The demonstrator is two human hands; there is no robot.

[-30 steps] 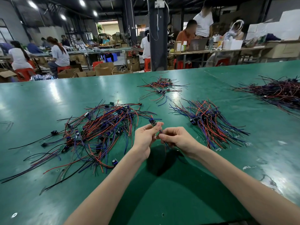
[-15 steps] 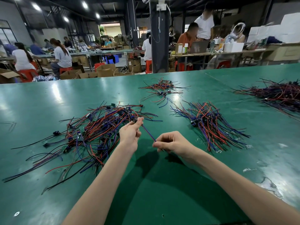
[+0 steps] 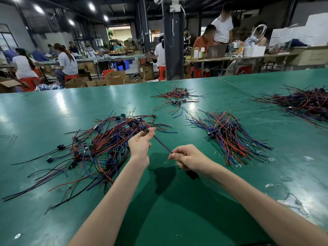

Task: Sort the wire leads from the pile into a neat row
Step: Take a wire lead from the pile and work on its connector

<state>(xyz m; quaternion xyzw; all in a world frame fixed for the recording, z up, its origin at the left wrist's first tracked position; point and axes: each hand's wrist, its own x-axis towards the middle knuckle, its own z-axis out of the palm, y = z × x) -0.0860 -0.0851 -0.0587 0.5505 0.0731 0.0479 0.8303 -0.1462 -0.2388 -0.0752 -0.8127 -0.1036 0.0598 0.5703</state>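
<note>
— While the left hand [image 3: 140,146] pinches one end of the wire lead [image 3: 162,143] between thumb and forefinger, what does the right hand [image 3: 190,158] do?

— It pinches the other end, with the rest of its fingers curled in. The lead runs straight and taut from one hand to the other, held above the green table [image 3: 177,210] at the middle of the frame.

— What sits at the left hand's end?

— A small dark connector, right at the fingertips. I cannot make out more of it.

— And the pile?

— The loose pile [image 3: 106,144] of red, blue and black leads lies tangled at centre left, just beside and behind the left hand.

— Anything laid in order?

— Right of centre lies a bundle [image 3: 229,135] with its leads running side by side and its dark connectors gathered toward one end, apart from the right hand. A small heap [image 3: 177,98] lies at upper centre, and a bigger dark heap [image 3: 305,102] at the upper right edge.
</note>
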